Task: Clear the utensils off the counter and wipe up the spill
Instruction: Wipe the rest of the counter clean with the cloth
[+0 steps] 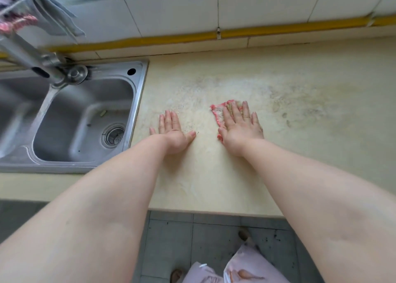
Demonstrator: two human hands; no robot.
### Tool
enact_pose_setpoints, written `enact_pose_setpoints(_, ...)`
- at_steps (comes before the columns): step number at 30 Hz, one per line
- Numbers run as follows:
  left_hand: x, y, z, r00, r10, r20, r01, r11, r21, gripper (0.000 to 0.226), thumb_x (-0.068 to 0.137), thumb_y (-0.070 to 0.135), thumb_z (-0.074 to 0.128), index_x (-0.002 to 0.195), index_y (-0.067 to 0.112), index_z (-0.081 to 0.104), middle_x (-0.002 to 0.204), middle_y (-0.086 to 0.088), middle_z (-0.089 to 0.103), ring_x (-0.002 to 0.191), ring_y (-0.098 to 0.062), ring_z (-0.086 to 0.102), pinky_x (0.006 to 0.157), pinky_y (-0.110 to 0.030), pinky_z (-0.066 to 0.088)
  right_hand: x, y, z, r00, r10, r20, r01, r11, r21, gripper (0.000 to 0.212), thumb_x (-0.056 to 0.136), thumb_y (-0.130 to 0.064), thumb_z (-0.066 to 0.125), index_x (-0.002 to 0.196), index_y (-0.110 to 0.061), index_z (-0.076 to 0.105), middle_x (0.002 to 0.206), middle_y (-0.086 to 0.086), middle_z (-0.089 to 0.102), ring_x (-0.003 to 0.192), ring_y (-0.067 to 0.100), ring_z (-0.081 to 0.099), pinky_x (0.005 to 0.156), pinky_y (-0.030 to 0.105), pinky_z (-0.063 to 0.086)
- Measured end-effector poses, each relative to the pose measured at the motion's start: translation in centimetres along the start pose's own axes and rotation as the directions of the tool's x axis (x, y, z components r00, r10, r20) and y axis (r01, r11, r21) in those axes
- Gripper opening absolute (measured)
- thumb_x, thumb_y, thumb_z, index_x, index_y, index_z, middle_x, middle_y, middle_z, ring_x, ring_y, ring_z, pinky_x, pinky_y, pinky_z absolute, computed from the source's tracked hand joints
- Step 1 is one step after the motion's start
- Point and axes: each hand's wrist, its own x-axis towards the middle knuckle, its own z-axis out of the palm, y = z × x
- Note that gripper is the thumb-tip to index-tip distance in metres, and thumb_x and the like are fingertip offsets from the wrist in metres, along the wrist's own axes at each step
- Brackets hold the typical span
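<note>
fingers of the right hand lie straight, pressing the pink-fringed cloth rag flat on the pale beige mottled counter, likely to spread wiping pressure; left hand, at nine o'clock of it, rests flat and released, seemingly bracing.

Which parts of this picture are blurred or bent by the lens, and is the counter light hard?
Head view: the faucet and hanging cloths at upper left are blurred; the wide lens bows the yellow wall strip; light on the counter is soft, without hard shadows; the left hand and the right hand on the pink cloth look fairly sharp.
</note>
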Motion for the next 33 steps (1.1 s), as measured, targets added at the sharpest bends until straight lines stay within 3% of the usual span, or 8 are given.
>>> enact_pose_setpoints(4, -0.5, -1.7, -1.0, 0.995, 0.081, -0.050, -0.081, 0.997, 0.009, 0.073, 0.102, 0.037, 0.038, 0.155, 0.013, -0.005, 0.163, -0.003, -0.014, 0.150, -0.022, -0.009, 0.120, -0.043, 0.000, -3.4, 0.5, 1.4, 0.991, 0.134, -0.012, -0.134, 0.990, 0.033, 0.063, 0.101, -0.044, 0.020, 0.153, -0.027, -0.010, 0.159, -0.001, -0.022, 0.145, 0.025, -0.026, 0.118, 0.044, -0.012)
enact_pose_setpoints(7, -1.7, -4.1, -2.3, 0.965, 0.135, -0.223, -0.145, 0.989, -0.027, 0.048, 0.099, 0.015, 0.035, 0.147, 0.015, 0.038, 0.155, -0.007, 0.032, 0.141, -0.027, 0.032, 0.113, -0.039, 0.027, -5.0, -0.4, 2.3, 0.973, 0.226, -0.034, -0.225, 0.974, 0.037, 0.063, 0.101, -0.044, 0.020, 0.153, -0.028, -0.011, 0.159, -0.001, -0.022, 0.145, 0.026, -0.025, 0.118, 0.044, -0.011)
enact_pose_setpoints(10, -4.4, -8.2, -1.7, 0.890, 0.140, -0.433, -0.176, 0.983, -0.043, 0.049, 0.097, 0.007, 0.036, 0.143, 0.018, 0.044, 0.154, 0.000, 0.035, 0.140, -0.023, 0.030, 0.110, -0.039, 0.029, -6.2, -3.7, 3.3, 0.964, 0.265, -0.014, -0.263, 0.963, 0.064, 0.063, 0.101, -0.044, 0.019, 0.153, -0.028, -0.013, 0.159, -0.001, -0.023, 0.145, 0.028, -0.025, 0.118, 0.045, -0.012)
enact_pose_setpoints(12, -6.0, -11.7, -0.9, 0.868, 0.144, -0.476, -0.187, 0.981, -0.046, 0.049, 0.096, 0.005, 0.036, 0.142, 0.016, 0.044, 0.155, 0.001, 0.031, 0.140, -0.024, 0.028, 0.108, -0.040, 0.030, -6.6, -7.1, 4.1, 0.974, 0.224, -0.014, -0.224, 0.974, 0.048, 0.063, 0.101, -0.044, 0.018, 0.152, -0.028, -0.014, 0.158, -0.001, -0.024, 0.144, 0.029, -0.027, 0.118, 0.046, -0.012)
enact_pose_setpoints(17, -9.2, -21.5, -0.2, 0.896, 0.045, -0.442, -0.106, 0.988, -0.114, 0.044, 0.099, 0.007, 0.035, 0.141, 0.016, 0.044, 0.155, 0.002, 0.031, 0.137, -0.023, 0.031, 0.108, -0.036, 0.029, -8.8, -18.2, 7.2, 1.000, -0.010, -0.030, 0.010, 1.000, 0.008, 0.061, 0.101, -0.043, 0.015, 0.152, -0.028, -0.014, 0.159, 0.000, -0.022, 0.144, 0.029, -0.027, 0.117, 0.046, -0.012)
enact_pose_setpoints(21, -11.5, -29.3, -0.8, 0.866, -0.072, -0.495, -0.024, 0.982, -0.185, 0.045, 0.098, 0.006, 0.036, 0.141, 0.014, 0.044, 0.154, -0.001, 0.033, 0.137, -0.024, 0.034, 0.108, -0.035, 0.028, -11.0, -26.2, 9.7, 0.975, -0.214, -0.058, 0.213, 0.977, -0.023, 0.059, 0.102, -0.040, 0.015, 0.152, -0.028, -0.014, 0.160, -0.002, -0.019, 0.145, 0.027, -0.025, 0.117, 0.045, -0.011)
enact_pose_setpoints(25, -13.4, -35.1, -0.7, 0.850, -0.186, -0.493, 0.059, 0.963, -0.262, 0.038, 0.098, 0.010, 0.037, 0.135, 0.013, 0.047, 0.147, -0.004, 0.041, 0.131, -0.027, 0.041, 0.099, -0.038, 0.035, -11.6, -30.8, 11.3, 0.930, -0.367, -0.036, 0.361, 0.925, -0.117, 0.060, 0.102, -0.037, 0.019, 0.153, -0.026, -0.010, 0.159, -0.006, -0.020, 0.145, 0.027, -0.025, 0.116, 0.043, -0.012)
enact_pose_setpoints(33, -15.0, -44.3, 1.4, 0.834, -0.311, -0.456, 0.179, 0.934, -0.309, 0.044, 0.099, 0.010, 0.037, 0.142, 0.014, 0.039, 0.147, -0.006, 0.040, 0.132, -0.026, 0.039, 0.101, -0.041, 0.036, -8.6, -40.6, 11.7, 0.877, -0.478, 0.057, 0.480, 0.862, -0.159, 0.065, 0.101, -0.038, 0.029, 0.154, -0.026, -0.006, 0.161, -0.006, -0.016, 0.146, 0.027, -0.021, 0.118, 0.042, -0.008)
